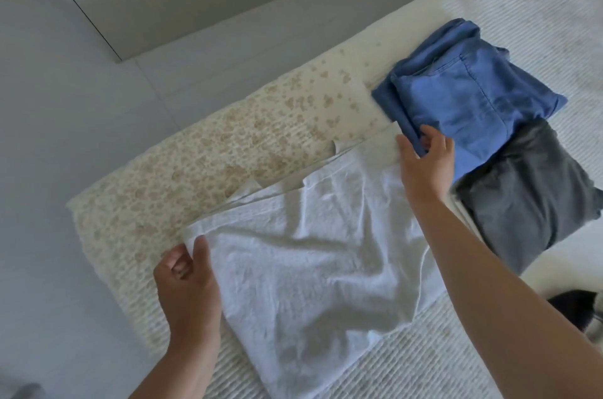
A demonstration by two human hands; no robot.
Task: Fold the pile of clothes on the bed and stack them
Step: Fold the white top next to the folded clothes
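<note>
A person's left hand pinches the near corner of a white garment spread on the bed, while the right hand grips its far edge, touching folded blue jeans; a folded grey item lies just right of that wrist. A clean fold likely needs both edges kept taut and brought over together, corners matched.

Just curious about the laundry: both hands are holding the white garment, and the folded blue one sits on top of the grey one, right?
Not quite. The head view shows the blue garment lying beside the grey garment, not on it. Both the left hand and right hand hold the white garment.
</note>
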